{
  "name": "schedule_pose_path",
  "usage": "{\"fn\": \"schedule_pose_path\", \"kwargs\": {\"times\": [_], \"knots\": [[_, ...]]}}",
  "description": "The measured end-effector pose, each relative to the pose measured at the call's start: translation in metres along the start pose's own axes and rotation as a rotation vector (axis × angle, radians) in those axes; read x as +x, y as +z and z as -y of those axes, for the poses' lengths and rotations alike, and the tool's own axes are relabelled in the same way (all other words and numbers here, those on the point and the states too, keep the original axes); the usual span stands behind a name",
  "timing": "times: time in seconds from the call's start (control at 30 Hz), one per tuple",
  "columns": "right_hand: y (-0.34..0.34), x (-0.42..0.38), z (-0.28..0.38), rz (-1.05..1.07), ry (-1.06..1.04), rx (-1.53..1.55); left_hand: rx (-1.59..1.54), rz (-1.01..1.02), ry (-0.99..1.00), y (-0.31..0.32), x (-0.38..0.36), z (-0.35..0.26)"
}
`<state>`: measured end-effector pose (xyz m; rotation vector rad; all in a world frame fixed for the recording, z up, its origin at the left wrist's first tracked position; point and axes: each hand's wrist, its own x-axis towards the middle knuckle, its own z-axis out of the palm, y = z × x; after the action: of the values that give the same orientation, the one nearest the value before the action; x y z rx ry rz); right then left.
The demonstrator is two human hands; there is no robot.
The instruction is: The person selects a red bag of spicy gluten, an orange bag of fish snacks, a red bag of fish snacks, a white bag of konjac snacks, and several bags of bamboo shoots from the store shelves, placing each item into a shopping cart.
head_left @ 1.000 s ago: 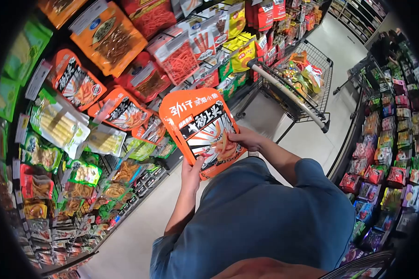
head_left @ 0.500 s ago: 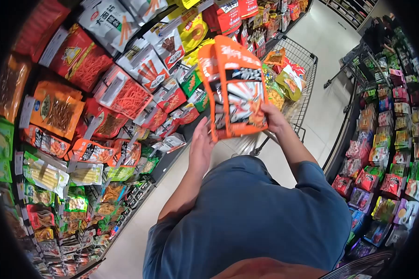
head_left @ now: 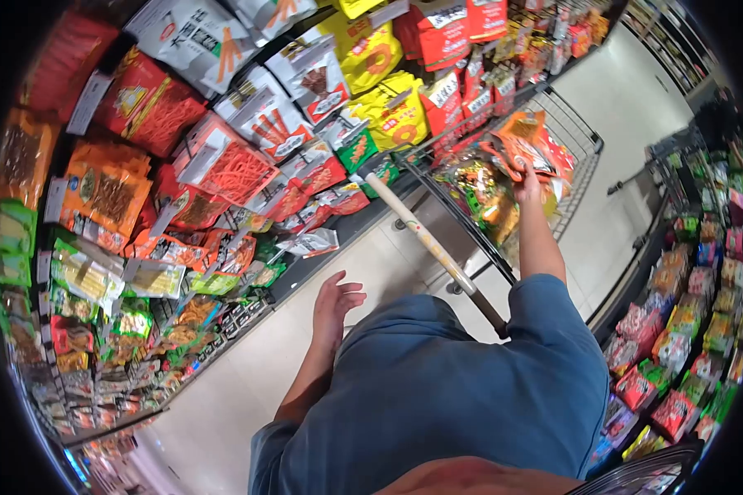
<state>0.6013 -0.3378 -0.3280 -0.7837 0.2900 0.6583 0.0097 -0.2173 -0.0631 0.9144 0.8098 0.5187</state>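
My right hand [head_left: 530,183] reaches over the shopping cart [head_left: 586,153] and grips the orange snack bag [head_left: 527,142] at its lower edge. The bag is above other colourful packages [head_left: 483,194] inside the cart. My left hand [head_left: 336,307] holds nothing; its fingers are apart, in front of my body and to the left of the cart's pale handle bar [head_left: 425,235].
Shelves of hanging snack packets [head_left: 215,165] run along the left. More packed shelves [head_left: 677,330] stand on the right. Another cart [head_left: 677,169] is at the upper right, beyond the tiled floor [head_left: 636,91].
The orange bag has moved from in front of me into the cart area, with my right hand on it. My left hand has come off it and lowered. The cart's handle now shows.
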Motion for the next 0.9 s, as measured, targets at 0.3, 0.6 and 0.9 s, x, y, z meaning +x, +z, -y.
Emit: {"fn": "schedule_pose_path", "kwargs": {"times": [0.3, 0.6, 0.9], "knots": [[0.127, -0.158, -0.062, -0.137, -0.547, -0.856, 0.046, -0.172, -0.008, -0.022, -0.015, 0.017], [0.176, -0.284, -0.123, 0.924, -0.207, -1.723, 0.017, -0.29, -0.026, -0.035, -0.046, 0.045], [0.165, -0.338, -0.138, 0.789, -0.093, -1.711, -0.024, -0.255, 0.036, -0.053, -0.106, 0.073]]}}
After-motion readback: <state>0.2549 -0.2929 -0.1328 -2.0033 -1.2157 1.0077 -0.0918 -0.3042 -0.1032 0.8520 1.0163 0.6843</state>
